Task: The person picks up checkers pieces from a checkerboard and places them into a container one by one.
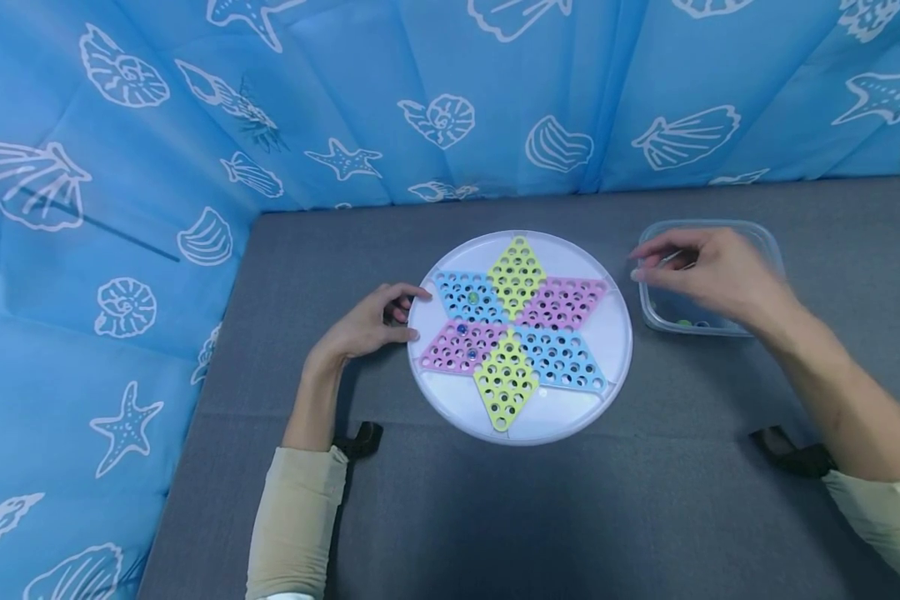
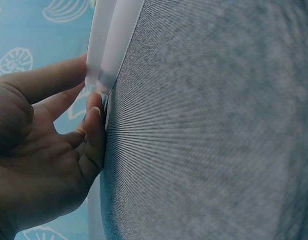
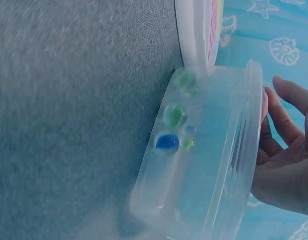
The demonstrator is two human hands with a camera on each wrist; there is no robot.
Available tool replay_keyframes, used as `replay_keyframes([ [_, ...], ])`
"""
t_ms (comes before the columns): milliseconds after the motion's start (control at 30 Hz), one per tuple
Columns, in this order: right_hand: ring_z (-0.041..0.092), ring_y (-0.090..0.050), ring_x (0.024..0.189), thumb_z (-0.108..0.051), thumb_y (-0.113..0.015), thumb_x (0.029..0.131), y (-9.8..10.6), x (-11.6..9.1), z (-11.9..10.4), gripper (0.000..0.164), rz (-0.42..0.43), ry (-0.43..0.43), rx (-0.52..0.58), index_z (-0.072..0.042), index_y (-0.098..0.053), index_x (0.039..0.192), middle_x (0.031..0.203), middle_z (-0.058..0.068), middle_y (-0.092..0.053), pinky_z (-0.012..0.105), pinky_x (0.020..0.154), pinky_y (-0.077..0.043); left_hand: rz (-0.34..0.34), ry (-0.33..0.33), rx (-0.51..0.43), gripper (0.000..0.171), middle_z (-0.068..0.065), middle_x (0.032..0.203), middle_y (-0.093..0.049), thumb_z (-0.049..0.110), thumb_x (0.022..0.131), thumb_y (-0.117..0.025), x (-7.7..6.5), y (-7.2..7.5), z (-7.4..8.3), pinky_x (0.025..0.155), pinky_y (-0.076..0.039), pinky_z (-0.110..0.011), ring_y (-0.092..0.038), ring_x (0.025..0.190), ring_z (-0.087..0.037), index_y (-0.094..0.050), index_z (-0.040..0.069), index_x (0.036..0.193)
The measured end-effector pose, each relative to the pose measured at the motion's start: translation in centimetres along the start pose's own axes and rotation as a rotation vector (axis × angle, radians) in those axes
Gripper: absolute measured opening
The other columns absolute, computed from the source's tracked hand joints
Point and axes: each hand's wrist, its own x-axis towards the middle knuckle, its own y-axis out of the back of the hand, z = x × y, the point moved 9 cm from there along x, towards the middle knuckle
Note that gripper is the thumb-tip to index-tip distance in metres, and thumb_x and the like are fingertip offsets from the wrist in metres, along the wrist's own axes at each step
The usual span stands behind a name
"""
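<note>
Left hand (image 1: pixel 367 323) touches the left rim of a round game board (image 1: pixel 446 393), thumb and forefinger spread. Right hand (image 1: pixel 712 271) hovers above a clear container (image 3: pixel 213 135) right of the board; I cannot tell whether it pinches anything. Marbles (image 3: pixel 174 116) lie inside the container.

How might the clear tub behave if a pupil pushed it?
The clear tub would probably slide rather than tip, since it sits flat on a broad base. Its see-through walls suggest light, slightly flexible plastic. The round marbles inside would likely roll about.
</note>
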Motion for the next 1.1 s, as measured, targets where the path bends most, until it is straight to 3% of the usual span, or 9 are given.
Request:
replay_keyframes([
  [600, 0.023, -0.057, 0.090, -0.028, -0.073, 0.091, -2.8, -0.5, -2.9, 0.035, -0.023, 0.073, 0.081, -0.008, -0.069, 0.119, 0.100, 0.010, -0.065, 0.029, 0.072, -0.044, -0.007, -0.024, -0.018, 0.050, -0.014, 0.110, -0.039, 0.000, 0.085, -0.073, -0.1, 0.0, 0.2, 0.083, -0.035, -0.038, -0.043, 0.094, -0.029, -0.058, 0.008, 0.133],
  [1100, 0.020, -0.061, 0.085, -0.019, -0.074, 0.089, -4.7, -0.7, -5.8, 0.024, -0.049, 0.164, 0.115, -0.010, -0.074, 0.111, 0.092, 0.005, -0.069, 0.033, 0.076, -0.046, -0.006, -0.015, -0.009, 0.051, -0.012, 0.110, -0.040, 0.001, 0.085, -0.074, 0.1, 0.0, -0.1, 0.083, -0.037, -0.037, -0.043, 0.093, -0.026, -0.058, 0.009, 0.133],
])
